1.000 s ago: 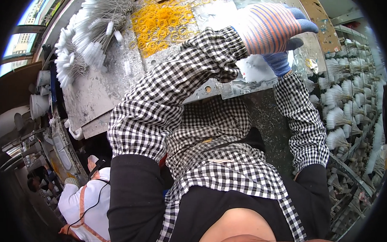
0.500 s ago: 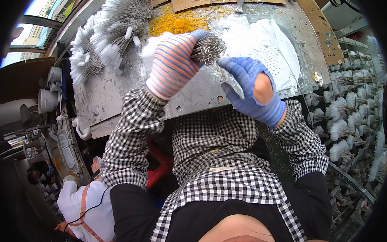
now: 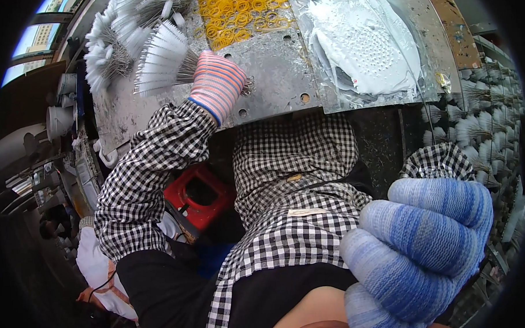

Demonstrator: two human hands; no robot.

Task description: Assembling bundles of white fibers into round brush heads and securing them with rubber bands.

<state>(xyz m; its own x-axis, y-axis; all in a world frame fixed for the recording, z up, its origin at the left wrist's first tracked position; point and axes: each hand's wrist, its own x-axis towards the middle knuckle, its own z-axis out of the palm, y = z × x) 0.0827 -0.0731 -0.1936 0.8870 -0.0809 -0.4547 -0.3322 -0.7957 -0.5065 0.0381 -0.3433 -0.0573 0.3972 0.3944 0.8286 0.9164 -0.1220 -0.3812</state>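
Note:
My left hand (image 3: 219,84), in an orange, white and blue striped glove, is closed around the wire stems of a bundle of small wire brushes (image 3: 161,59). The white bristles fan out to the left, and the looped wire ends show at the right of the fist. My right hand (image 3: 418,248), in a blue knitted glove, is up close to the camera at the lower right. Its fingers are curled in, and whatever they may hold is hidden. Beyond the left hand lie many yellow rubber bands (image 3: 237,17) on the metal worktable (image 3: 270,65).
A mound of white paste (image 3: 365,45), dotted with small holes, lies on plastic at the table's right. More brush bundles (image 3: 116,39) are heaped at the far left. Racks of brushes (image 3: 481,121) stand on the right. A red stool (image 3: 200,195) is below the table.
My right hand has left the bundle and come up close to the camera. My left hand has tilted the bundle, so the bristles now fan leftward. The view has shifted.

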